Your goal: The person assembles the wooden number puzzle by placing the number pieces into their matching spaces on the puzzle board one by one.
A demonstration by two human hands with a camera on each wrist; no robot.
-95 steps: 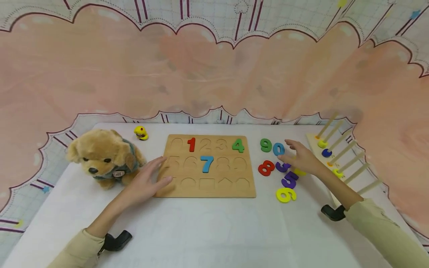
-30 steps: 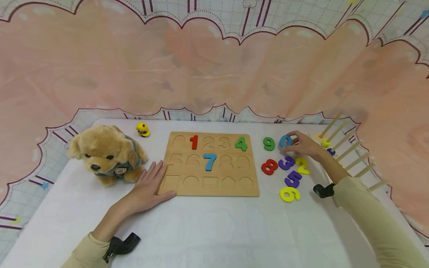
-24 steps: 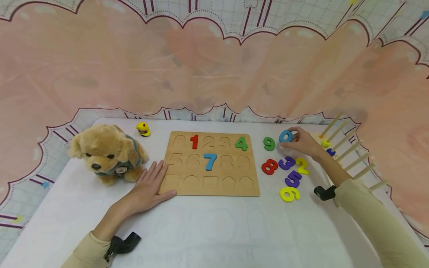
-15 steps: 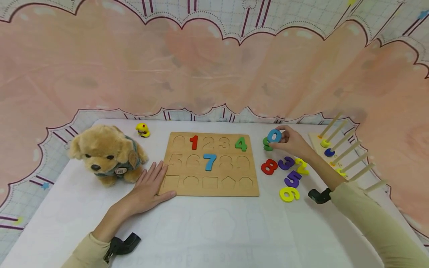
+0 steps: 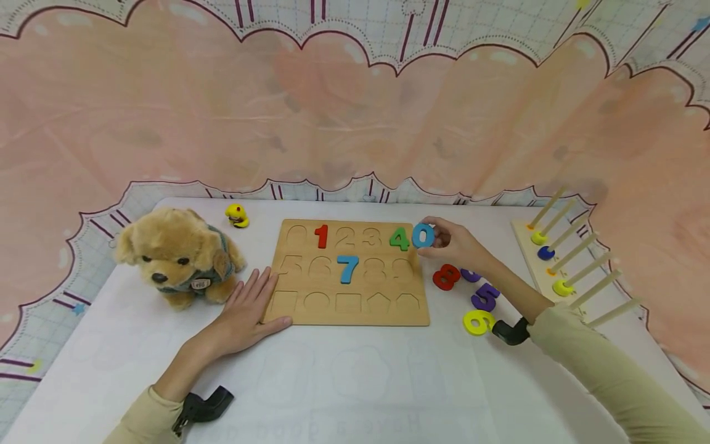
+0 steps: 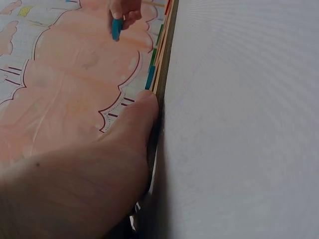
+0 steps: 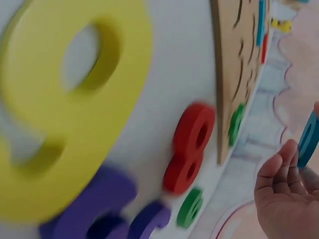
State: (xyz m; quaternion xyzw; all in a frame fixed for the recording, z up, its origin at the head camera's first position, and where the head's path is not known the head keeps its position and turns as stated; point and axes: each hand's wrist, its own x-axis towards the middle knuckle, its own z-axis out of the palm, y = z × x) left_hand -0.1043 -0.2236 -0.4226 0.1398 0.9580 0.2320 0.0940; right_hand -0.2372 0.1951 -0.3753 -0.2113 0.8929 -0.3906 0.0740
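My right hand (image 5: 457, 246) pinches a blue number 0 (image 5: 415, 237), held up over the right edge of the wooden number puzzle board (image 5: 327, 317), beside the green 4 (image 5: 397, 239). In the right wrist view, fingertips and thumb grip the blue 0 (image 7: 307, 142) by its side. My left hand (image 5: 238, 320) lies flat with spread fingers along the board's left edge, its thumb at the lower corner. A red 1 (image 5: 323, 236) and a blue 7 (image 5: 347, 269) also sit on the board; its other recesses are unfilled.
Right of the board lie a red 8 (image 5: 446, 277), purple 5 (image 5: 484, 297), yellow 6 (image 5: 471, 322) and partly hidden purple 3 (image 5: 470, 276). A green 9 (image 7: 189, 209) shows beyond them. A peg rack (image 5: 529, 256) stands far right; a plush dog (image 5: 174, 253) and yellow duck (image 5: 237, 215) are left.
My right hand has reached the blue 0, lifted it and carried it left past the green 9 to the board. My left hand has settled flat on the board's left edge.
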